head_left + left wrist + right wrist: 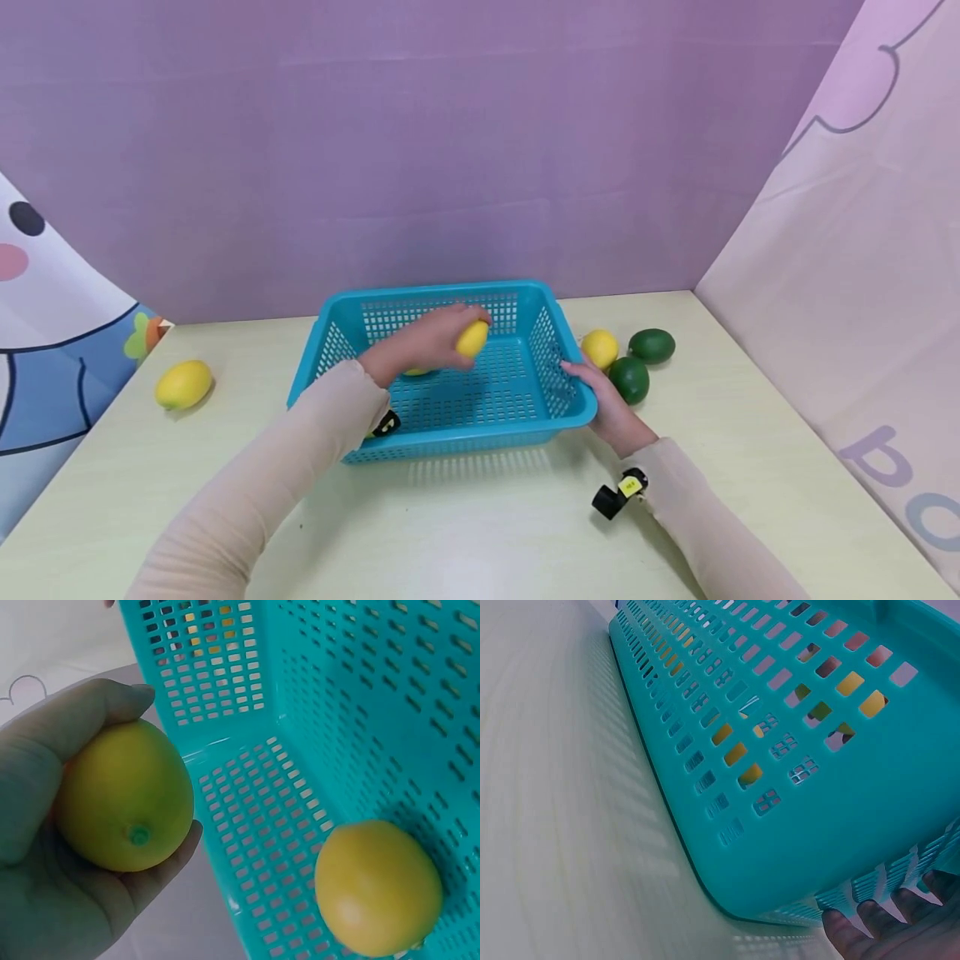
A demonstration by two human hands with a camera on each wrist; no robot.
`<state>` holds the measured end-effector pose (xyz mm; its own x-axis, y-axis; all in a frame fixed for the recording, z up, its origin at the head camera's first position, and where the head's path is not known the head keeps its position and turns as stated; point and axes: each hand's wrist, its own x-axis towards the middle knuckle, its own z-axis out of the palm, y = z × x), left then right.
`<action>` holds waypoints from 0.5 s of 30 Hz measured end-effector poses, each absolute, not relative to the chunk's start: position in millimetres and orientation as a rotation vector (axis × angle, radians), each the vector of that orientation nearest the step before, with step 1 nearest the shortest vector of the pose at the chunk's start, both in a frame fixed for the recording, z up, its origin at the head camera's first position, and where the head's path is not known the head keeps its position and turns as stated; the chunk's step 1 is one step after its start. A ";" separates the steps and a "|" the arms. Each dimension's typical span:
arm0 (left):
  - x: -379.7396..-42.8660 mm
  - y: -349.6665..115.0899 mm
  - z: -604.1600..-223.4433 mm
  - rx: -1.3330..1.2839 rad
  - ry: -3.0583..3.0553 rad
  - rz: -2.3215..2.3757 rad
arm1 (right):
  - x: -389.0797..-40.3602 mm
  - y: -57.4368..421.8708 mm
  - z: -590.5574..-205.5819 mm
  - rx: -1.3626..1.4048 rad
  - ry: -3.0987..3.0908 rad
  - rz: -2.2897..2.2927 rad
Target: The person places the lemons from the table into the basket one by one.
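My left hand (pixel 438 337) grips a yellow lemon (pixel 472 339) above the inside of a blue plastic basket (pixel 442 435). In the left wrist view, thumb and fingers curl round that lemon (pixel 127 796), its green-tipped end showing. Another lemon (pixel 379 889) lies on the basket floor, mostly covered by the left hand in the head view. At the basket's right side, my right hand (pixel 600 396) holds the rim, with a digit over the edge. Its fingers (pixel 911 907) lie against the outer wall in the right wrist view.
Just right of the basket sit a yellow lemon (pixel 600 348) and two dark green oval fruits (pixel 630 380), close together. A lone lemon (pixel 183 385) lies far left on the pale table (pixel 450 533). A purple cloth (pixel 480 150) hangs behind the table.
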<state>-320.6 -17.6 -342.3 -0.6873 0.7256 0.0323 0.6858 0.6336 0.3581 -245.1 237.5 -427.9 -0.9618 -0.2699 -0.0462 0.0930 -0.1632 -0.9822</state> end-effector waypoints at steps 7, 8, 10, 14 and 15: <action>-322.2 -14.7 -345.3 1.251 2.670 0.525 | -245.5 236.8 -427.8 -0.192 1.863 -2.219; -322.5 -14.4 -345.7 1.256 2.665 0.525 | -245.7 236.7 -427.9 -0.190 1.862 -2.218; -323.3 -13.6 -346.8 1.262 2.658 0.517 | -245.7 236.7 -427.9 -0.192 1.864 -2.215; -324.7 -11.2 -349.4 1.268 2.638 0.473 | -245.4 236.8 -427.9 -0.193 1.867 -2.213; -325.1 -10.6 -350.4 1.271 2.630 0.458 | -245.2 236.8 -427.8 -0.193 1.866 -2.213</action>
